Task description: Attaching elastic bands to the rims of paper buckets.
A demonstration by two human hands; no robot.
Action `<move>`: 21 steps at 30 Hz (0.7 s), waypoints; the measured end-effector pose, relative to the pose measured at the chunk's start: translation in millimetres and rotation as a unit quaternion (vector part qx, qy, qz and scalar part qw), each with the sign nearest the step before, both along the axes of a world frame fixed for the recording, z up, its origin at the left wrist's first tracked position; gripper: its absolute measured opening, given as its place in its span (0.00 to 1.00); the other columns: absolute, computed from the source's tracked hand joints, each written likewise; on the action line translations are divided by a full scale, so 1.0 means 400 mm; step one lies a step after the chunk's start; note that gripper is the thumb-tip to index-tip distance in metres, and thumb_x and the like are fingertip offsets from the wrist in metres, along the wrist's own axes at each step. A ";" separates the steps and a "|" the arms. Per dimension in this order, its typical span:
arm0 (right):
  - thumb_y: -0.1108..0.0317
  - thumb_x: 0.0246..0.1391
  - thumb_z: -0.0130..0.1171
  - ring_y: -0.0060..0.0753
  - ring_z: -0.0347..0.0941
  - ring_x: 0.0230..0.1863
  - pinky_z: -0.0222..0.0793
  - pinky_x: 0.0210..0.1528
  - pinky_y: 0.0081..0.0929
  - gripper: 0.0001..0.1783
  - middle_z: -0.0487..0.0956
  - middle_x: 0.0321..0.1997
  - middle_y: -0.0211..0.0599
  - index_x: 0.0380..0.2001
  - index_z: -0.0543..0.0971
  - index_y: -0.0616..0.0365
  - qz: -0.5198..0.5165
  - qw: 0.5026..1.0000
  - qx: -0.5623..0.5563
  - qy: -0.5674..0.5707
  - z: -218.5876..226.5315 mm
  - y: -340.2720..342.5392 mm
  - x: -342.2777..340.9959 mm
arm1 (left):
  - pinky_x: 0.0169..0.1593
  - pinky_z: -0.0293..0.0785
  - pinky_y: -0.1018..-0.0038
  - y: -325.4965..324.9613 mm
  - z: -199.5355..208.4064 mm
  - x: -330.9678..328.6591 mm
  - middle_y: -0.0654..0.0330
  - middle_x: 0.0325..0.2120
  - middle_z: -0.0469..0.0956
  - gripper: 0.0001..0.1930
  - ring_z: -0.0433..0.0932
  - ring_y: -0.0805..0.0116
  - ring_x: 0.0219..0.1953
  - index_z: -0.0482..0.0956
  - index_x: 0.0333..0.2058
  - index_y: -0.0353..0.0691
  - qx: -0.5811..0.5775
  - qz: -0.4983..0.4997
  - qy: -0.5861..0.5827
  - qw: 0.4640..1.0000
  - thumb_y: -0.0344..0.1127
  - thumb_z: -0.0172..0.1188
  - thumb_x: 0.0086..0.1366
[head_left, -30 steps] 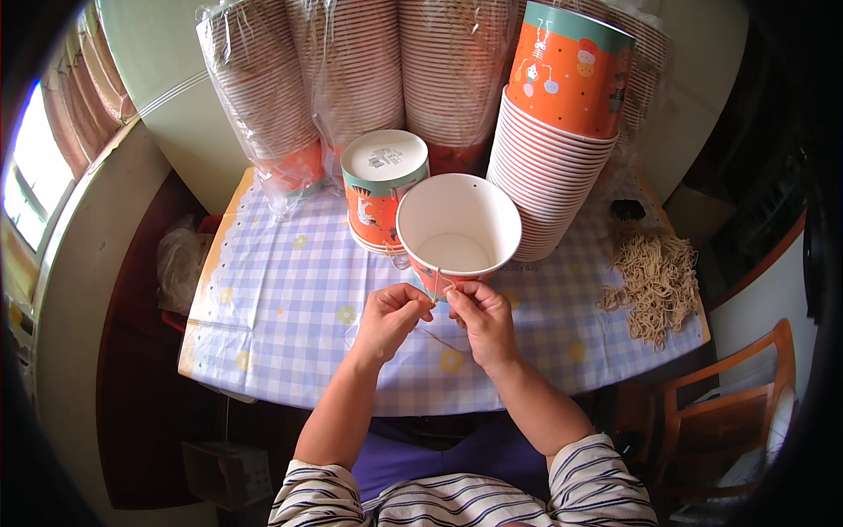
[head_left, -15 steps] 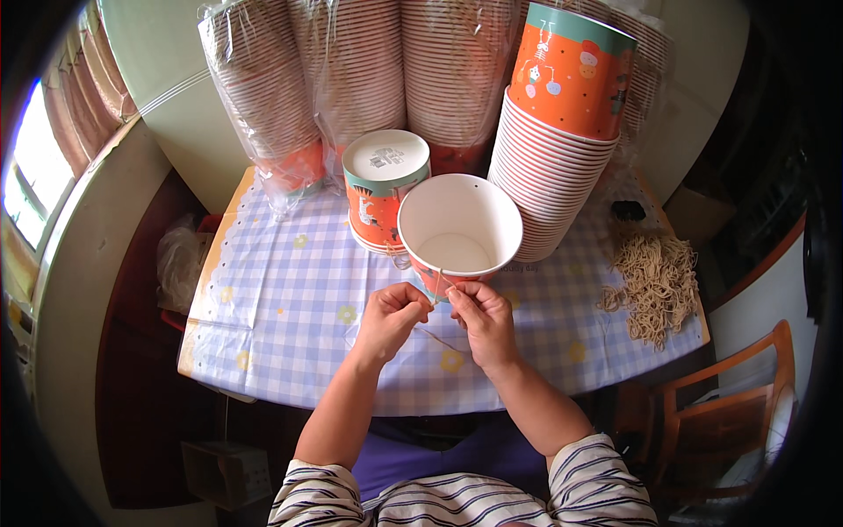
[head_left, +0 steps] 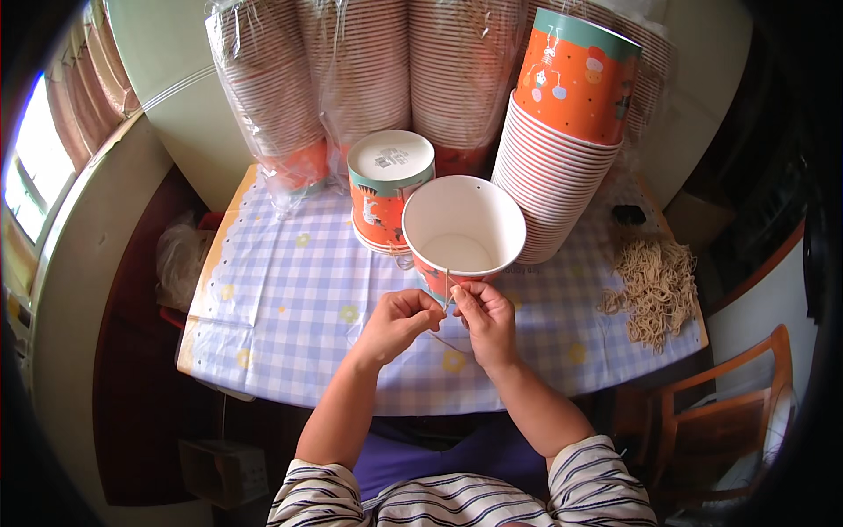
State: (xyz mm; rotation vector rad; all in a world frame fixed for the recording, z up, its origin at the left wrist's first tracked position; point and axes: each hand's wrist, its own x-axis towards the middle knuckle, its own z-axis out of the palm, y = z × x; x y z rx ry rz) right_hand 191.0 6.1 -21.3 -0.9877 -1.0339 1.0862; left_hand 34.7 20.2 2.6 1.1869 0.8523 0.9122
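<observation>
An orange paper bucket (head_left: 464,230), white inside, stands upright on the table before me with its mouth toward me. A thin tan cord (head_left: 448,279) runs from the near side of its rim down to my fingers. My left hand (head_left: 400,323) is closed, thumb and forefinger pinching the cord. My right hand (head_left: 485,318) pinches it too, close beside the left and just below the bucket's rim. The cord's loose end (head_left: 454,342) trails under my hands. What the fingertips do with the cord is partly hidden.
Behind to the left, an upside-down bucket (head_left: 392,189) sits with cord loops at its lower edge. A tall bucket stack (head_left: 555,176) leans at the right. Plastic-wrapped stacks (head_left: 364,79) line the back. A tan cord pile (head_left: 654,285) lies far right on the checked tablecloth (head_left: 290,325).
My left hand has shifted slightly right, nearer my right hand, with its fingers turned more inward. The cord is still between the two hands, and the bucket stays in place.
</observation>
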 end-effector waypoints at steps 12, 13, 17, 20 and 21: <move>0.68 0.54 0.59 0.12 0.69 0.27 0.66 0.31 0.13 0.07 0.78 0.28 0.26 0.32 0.77 0.62 0.190 0.981 -0.031 0.013 -0.015 -0.005 0.016 | 0.31 0.69 0.83 0.002 0.009 -0.048 0.65 0.24 0.78 0.06 0.74 0.81 0.27 0.77 0.30 0.34 -0.026 -0.066 0.105 0.992 0.31 0.61 0.58; 0.69 0.54 0.59 0.12 0.70 0.27 0.67 0.30 0.13 0.07 0.78 0.27 0.26 0.31 0.77 0.62 0.189 0.982 -0.027 -0.005 -0.021 -0.003 0.016 | 0.31 0.69 0.83 0.002 0.012 -0.044 0.64 0.24 0.78 0.06 0.74 0.81 0.27 0.77 0.29 0.35 -0.030 -0.071 0.121 0.990 0.32 0.61 0.58; 0.71 0.54 0.59 0.18 0.74 0.33 0.71 0.39 0.17 0.06 0.79 0.29 0.31 0.31 0.77 0.65 0.197 0.979 -0.042 -0.022 -0.009 -0.007 0.015 | 0.31 0.69 0.82 -0.004 0.019 -0.042 0.65 0.23 0.78 0.07 0.73 0.80 0.26 0.77 0.28 0.35 -0.038 -0.067 0.125 0.989 0.32 0.61 0.58; 0.69 0.53 0.60 0.11 0.70 0.27 0.66 0.30 0.13 0.07 0.77 0.26 0.26 0.30 0.78 0.62 0.180 0.983 -0.021 0.014 -0.004 -0.012 0.002 | 0.30 0.69 0.81 -0.004 0.014 -0.042 0.65 0.22 0.77 0.06 0.73 0.80 0.25 0.77 0.28 0.35 -0.034 -0.068 0.148 0.986 0.32 0.61 0.58; 0.69 0.53 0.60 0.11 0.70 0.27 0.66 0.30 0.13 0.07 0.77 0.26 0.26 0.30 0.78 0.62 0.180 0.983 -0.021 0.013 -0.004 -0.011 -0.002 | 0.30 0.69 0.81 -0.002 0.007 -0.044 0.65 0.22 0.77 0.06 0.73 0.80 0.25 0.77 0.27 0.34 -0.024 -0.080 0.148 0.986 0.31 0.61 0.57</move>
